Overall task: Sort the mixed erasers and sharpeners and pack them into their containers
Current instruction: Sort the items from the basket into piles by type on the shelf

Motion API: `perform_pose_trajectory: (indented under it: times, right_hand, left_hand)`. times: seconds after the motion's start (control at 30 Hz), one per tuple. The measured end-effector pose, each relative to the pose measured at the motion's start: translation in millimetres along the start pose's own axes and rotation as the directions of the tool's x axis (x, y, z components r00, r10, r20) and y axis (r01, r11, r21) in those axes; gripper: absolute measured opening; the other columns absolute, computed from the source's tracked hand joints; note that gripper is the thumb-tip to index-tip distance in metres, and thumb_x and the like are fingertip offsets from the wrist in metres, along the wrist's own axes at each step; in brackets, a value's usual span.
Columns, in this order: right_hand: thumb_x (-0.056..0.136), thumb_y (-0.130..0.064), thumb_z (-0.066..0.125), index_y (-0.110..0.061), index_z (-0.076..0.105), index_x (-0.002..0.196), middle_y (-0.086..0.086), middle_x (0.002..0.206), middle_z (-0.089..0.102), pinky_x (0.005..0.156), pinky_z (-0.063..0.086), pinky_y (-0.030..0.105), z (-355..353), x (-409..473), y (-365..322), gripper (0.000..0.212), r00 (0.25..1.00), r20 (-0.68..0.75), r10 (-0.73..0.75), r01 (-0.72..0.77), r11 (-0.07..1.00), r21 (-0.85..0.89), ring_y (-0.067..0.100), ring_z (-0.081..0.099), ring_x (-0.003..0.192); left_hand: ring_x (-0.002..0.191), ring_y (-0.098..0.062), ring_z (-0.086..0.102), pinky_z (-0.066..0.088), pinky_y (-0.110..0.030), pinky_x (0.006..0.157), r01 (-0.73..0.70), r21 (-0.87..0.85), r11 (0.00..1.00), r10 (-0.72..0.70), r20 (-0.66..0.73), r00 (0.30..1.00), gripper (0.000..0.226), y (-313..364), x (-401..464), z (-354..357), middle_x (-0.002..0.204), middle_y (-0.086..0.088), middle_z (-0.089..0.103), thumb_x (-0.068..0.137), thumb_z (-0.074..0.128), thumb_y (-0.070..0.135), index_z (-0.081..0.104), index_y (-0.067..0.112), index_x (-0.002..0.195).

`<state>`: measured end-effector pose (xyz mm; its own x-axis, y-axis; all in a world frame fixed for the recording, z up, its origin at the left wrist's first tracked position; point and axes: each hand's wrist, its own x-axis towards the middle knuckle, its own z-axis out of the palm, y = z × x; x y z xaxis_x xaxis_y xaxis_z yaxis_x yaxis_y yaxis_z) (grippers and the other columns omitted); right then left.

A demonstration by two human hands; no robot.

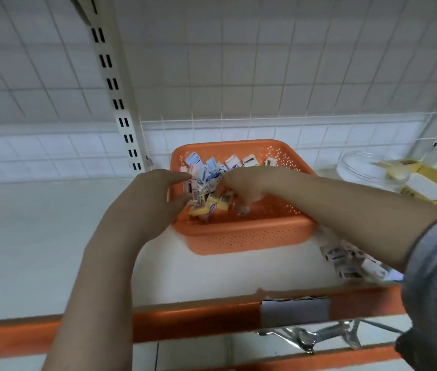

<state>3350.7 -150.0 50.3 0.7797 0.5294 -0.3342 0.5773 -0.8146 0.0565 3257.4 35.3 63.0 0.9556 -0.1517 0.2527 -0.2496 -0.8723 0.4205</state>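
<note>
An orange perforated basket (241, 236) stands on the white shelf and holds several small wrapped erasers (206, 178), blue-white at the back left and yellow at the front left. My left hand (147, 199) rests at the basket's left rim, fingers straight and touching the pile. My right hand (241, 186) reaches in from the right with fingers curled down among the erasers; whether it holds one is hidden. A few white pieces (249, 160) lean on the back wall.
Several loose wrapped erasers (346, 261) lie on the shelf right of the basket. A clear glass jar (367, 170) and a yellow-white box (426, 180) stand at the back right. An orange shelf edge (185, 319) runs along the front, with metal hooks (316, 336) below.
</note>
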Motion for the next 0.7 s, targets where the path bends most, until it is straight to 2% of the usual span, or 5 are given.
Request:
perform_pose_trajectory:
  times: [0.1, 0.27, 0.5, 0.63, 0.7]
  right_hand:
    - [0.083, -0.014, 0.07, -0.016, 0.046, 0.134, 0.004, 0.127, 0.056, 0.086, 0.041, 0.026, 2, 14, 7, 0.056, 0.999, -0.017, -0.047, 0.047, 0.998, -0.033, 0.021, 0.054, 0.109]
    - [0.08, -0.008, 0.066, -0.014, 0.051, 0.107, -0.003, 0.089, 0.051, 0.063, 0.037, 0.027, 8, 22, 16, 0.031, 0.99, -0.044, -0.134, 0.132, 0.991, -0.036, 0.018, 0.049, 0.081]
    - [0.079, -0.025, 0.068, -0.013, 0.056, 0.097, 0.004, 0.098, 0.058, 0.067, 0.042, 0.029, 8, 19, 25, 0.024, 0.994, -0.067, -0.081, 0.071, 0.988, -0.14, 0.021, 0.054, 0.087]
    - [0.075, -0.018, 0.07, -0.016, 0.054, 0.093, 0.001, 0.088, 0.061, 0.061, 0.044, 0.029, -9, -24, 42, 0.024, 0.944, -0.323, 0.07, -0.009, 0.983, 0.186, 0.02, 0.06, 0.073]
    - [0.074, -0.014, 0.072, -0.015, 0.056, 0.091, 0.002, 0.085, 0.067, 0.061, 0.054, 0.031, -10, -52, 46, 0.023, 0.879, -0.438, 0.187, 0.036, 0.892, 0.451, 0.019, 0.067, 0.064]
  left_hand:
    - [0.122, -0.013, 0.045, 0.031, -0.022, 0.093, 0.009, -0.004, 1.0, -0.009, 0.0, 1.0, 0.039, -2, 2, -2, 0.134, 0.007, 0.051, 0.092, 0.054, 0.03, 0.051, 0.033, 0.131]
    - [0.125, -0.011, 0.042, 0.027, -0.019, 0.092, 0.022, -0.017, 1.0, -0.022, -0.022, 1.0, 0.038, -5, 4, -2, 0.134, 0.009, 0.052, 0.092, 0.055, 0.03, 0.053, 0.031, 0.13]
    - [0.121, -0.014, 0.046, 0.033, -0.025, 0.097, -0.011, 0.041, 0.999, 0.011, -0.003, 1.0, 0.037, -6, 17, -6, 0.132, 0.006, 0.054, 0.092, 0.055, 0.03, 0.054, 0.03, 0.129]
    - [0.123, -0.014, 0.046, 0.035, -0.027, 0.098, -0.14, 0.176, 0.975, 0.115, 0.141, 0.983, 0.037, 8, 35, 1, 0.134, 0.005, 0.052, 0.093, 0.053, 0.027, 0.053, 0.028, 0.13]
    - [0.121, -0.011, 0.046, 0.036, -0.027, 0.098, -0.248, 0.233, 0.941, 0.175, 0.291, 0.94, 0.04, 12, 48, 12, 0.134, 0.008, 0.051, 0.092, 0.056, 0.03, 0.051, 0.03, 0.132]
